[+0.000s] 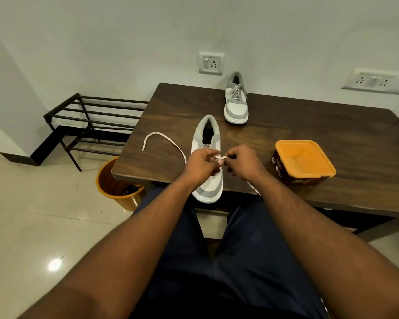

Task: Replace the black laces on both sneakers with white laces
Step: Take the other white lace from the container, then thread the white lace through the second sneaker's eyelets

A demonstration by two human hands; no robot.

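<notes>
A white and grey sneaker (209,180) lies at the table's front edge, toe toward me, its upper eyelets bare. Both hands work over its middle. My left hand (200,165) and my right hand (242,161) pinch a white lace (164,138) between them above the eyelets. The lace's free end curls out to the left across the table. A second white and grey sneaker (236,104) stands at the back of the table, laced with a white lace.
A brown tub with an orange lid (303,161) sits to the right on the dark wooden table (309,125). An orange bin (118,183) with something black inside stands on the floor at the left. A black metal rack (90,120) is behind it.
</notes>
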